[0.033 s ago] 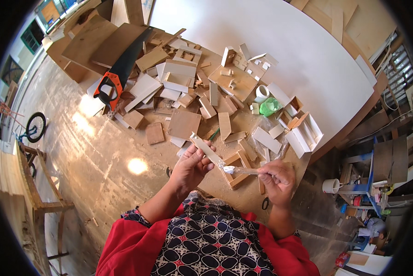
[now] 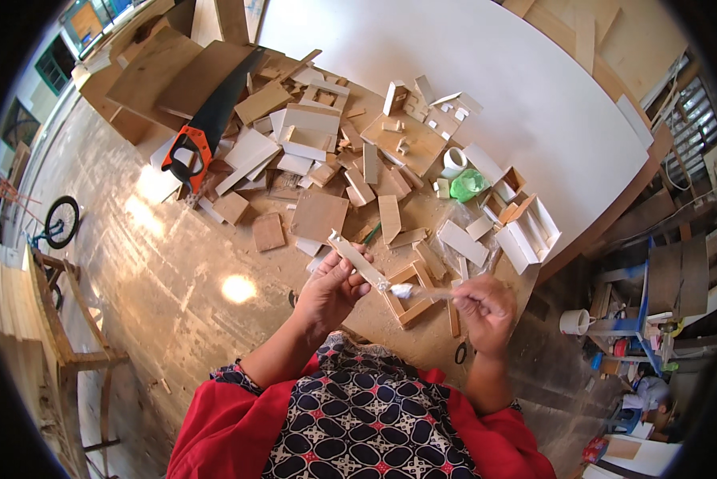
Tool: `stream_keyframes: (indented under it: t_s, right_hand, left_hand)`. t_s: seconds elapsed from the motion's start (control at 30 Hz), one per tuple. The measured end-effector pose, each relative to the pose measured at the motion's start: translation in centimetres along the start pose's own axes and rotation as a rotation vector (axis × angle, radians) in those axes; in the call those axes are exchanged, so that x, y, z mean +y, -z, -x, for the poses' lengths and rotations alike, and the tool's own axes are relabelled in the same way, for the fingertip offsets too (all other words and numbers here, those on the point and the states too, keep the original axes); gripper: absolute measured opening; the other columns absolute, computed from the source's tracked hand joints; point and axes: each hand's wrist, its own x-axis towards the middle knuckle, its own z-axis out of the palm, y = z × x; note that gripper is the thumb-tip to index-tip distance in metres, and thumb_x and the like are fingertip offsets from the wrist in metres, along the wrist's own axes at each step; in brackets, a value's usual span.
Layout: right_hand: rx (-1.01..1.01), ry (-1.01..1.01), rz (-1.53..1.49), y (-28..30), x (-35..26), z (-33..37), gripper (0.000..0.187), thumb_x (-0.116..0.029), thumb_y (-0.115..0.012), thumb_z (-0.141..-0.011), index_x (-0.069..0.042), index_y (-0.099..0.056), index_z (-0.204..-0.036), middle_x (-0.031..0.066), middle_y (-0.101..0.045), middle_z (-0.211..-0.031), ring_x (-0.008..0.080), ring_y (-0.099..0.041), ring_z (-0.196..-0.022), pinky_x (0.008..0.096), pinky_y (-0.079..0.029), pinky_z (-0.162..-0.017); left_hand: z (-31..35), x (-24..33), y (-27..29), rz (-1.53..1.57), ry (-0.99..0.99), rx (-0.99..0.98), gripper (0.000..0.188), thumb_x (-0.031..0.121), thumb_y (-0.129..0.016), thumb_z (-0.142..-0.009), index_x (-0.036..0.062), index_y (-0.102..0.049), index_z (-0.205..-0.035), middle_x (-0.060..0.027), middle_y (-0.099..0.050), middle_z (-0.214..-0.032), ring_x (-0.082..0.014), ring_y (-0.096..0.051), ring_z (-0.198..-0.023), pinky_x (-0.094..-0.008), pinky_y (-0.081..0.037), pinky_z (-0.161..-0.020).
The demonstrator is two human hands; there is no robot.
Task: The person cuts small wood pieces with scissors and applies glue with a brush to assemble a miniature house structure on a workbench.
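Note:
My left hand pinches a narrow strip of pale wood between thumb and fingers. White paste, glue-like, sits on both ends of the strip, which slants down toward the right. In my right hand is a thin stick, slightly blurred, with a thick white blob on its tip. That tip is just right of the strip's lower end; whether they touch I cannot tell. Below them on the worktable lies a small rectangular wooden frame, partly covered by the stick.
A heap of wood offcuts covers the table's middle and left. A handsaw with an orange handle leans on it. Beyond are a green plastic container, a white cup and a white open box. A person is at far right.
My right hand has shifted a little to the right, drawing the stick's coated tip away from the strip's lower end. My left hand and the strip stay nearly in place.

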Motion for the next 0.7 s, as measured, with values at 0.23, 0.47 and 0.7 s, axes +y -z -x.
stream_keyframes:
  t_s: [0.23,0.47,0.7]
  right_hand:
    - [0.554,-0.143,0.427,3.8,9.2,-5.4,0.010,-0.007,-0.065,-0.087,0.000,-0.069,-0.092,0.0079,-0.068,-0.085,0.0157,-0.062,-0.072,0.0278,-0.048,-0.064]
    - [0.242,-0.169,0.761,3.7,17.3,-9.9,0.016,-0.011,-0.066,-0.081,-0.004,-0.069,-0.096,0.0124,-0.066,-0.083,0.0290,-0.064,-0.074,0.0368,-0.050,-0.066]
    - [-0.089,-0.321,0.197,-2.5,6.1,-7.8,0.017,-0.012,-0.069,-0.081,-0.001,-0.069,-0.094,0.0129,-0.069,-0.085,0.0219,-0.066,-0.074,0.0326,-0.051,-0.067]
  left_hand:
    - [0.2,0.1,1.0,-0.068,-0.009,0.002,0.037,0.023,-0.067,-0.088,0.0082,-0.053,-0.120,-0.0041,-0.061,-0.111,-0.0140,-0.062,-0.091,-0.0300,-0.053,-0.076]
    - [0.1,0.2,1.2,-0.317,-0.033,0.063,0.021,0.017,-0.070,-0.085,0.0092,-0.061,-0.102,-0.0007,-0.064,-0.096,-0.0091,-0.058,-0.077,-0.0247,-0.047,-0.062]
    - [-0.3,-0.9,1.3,-0.519,-0.086,0.266,0.022,0.013,-0.079,-0.077,0.0087,-0.058,-0.083,0.0007,-0.062,-0.075,-0.0071,-0.055,-0.062,-0.0209,-0.042,-0.053]
